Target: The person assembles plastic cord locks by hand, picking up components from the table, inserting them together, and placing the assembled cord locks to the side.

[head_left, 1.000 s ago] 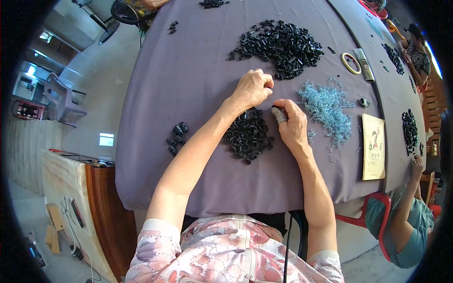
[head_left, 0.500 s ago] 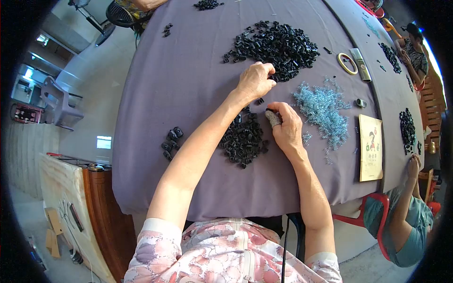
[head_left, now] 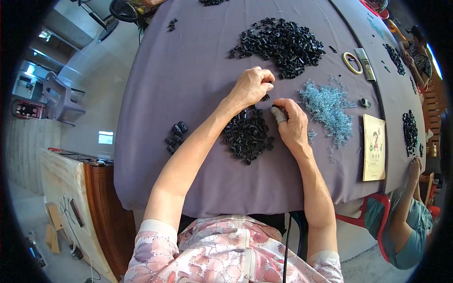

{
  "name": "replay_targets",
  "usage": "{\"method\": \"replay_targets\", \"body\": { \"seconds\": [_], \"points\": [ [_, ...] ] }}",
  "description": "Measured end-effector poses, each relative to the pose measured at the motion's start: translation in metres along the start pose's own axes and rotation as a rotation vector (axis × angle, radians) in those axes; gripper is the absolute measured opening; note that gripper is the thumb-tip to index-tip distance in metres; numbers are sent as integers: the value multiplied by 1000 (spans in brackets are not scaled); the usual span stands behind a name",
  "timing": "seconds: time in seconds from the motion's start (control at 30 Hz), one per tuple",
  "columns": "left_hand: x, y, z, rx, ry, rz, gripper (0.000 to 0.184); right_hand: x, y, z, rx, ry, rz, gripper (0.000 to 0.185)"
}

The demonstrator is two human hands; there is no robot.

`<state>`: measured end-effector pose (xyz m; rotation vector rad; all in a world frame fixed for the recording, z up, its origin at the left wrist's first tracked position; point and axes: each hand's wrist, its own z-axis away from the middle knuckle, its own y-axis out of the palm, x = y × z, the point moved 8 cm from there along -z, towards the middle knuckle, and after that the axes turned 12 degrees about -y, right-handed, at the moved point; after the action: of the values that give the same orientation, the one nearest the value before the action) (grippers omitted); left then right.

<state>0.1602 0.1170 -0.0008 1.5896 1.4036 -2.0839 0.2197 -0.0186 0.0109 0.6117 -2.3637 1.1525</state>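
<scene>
My left hand [head_left: 252, 88] is above the cloth on the near side of a large pile of small black plastic parts [head_left: 288, 45]. Its thumb and forefinger pinch something dark, apparently one small black part, mostly hidden by the fingers. Close by on the right, my right hand [head_left: 293, 123] grips a small black part [head_left: 274, 107] at its fingertips. One finger of that hand wears a greyish cover [head_left: 279, 114]. Nearer to me, between my forearms, lies a second heap of black parts [head_left: 247, 137]. Fine bluish springs [head_left: 328, 111] are heaped right of my right hand.
A purple-grey cloth [head_left: 212, 193] covers the table. To the right are a tape roll [head_left: 352, 63], a pale tube-like object [head_left: 365, 65] and a yellow booklet [head_left: 373, 148]. Several black parts [head_left: 176, 137] lie left of my left forearm. Other people sit along the right side.
My left hand has drawn back from the large pile's edge toward my right hand, its fingers pinched. My right hand stays nearly in place. The whole view has shifted slightly.
</scene>
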Motion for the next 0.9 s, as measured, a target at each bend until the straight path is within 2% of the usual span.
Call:
{"method": "replay_targets", "body": {
  "seconds": [0.13,0.23,0.27,0.33,0.53,0.57,0.7,0.8,0.9],
  "points": [
    [3,-5,10,141,6,-49,23,1,0,-1,9,20,-11,27],
    [1,-22,17,119,-5,-34,27,1,0,0,12,39,-22,26],
    [3,-32,20,54,17,-56,29,0,1,1,13,42,-21,26],
    [13,-49,27,-7,16,-17,26,-2,1,1,11,46,-18,25],
    [28,-73,67,113,-189,45,15,-1,2,1,4,36,-23,23],
    [25,-72,72,105,-165,37,12,-1,2,2,5,37,-19,22],
    [2,-58,85,95,13,-94,9,2,1,0,16,41,-20,22],
    [-6,-45,86,-51,92,-326,12,1,1,1,13,57,-19,22],
    [-11,-39,89,-128,60,-520,16,0,1,1,7,46,-11,21]
  ]
}}
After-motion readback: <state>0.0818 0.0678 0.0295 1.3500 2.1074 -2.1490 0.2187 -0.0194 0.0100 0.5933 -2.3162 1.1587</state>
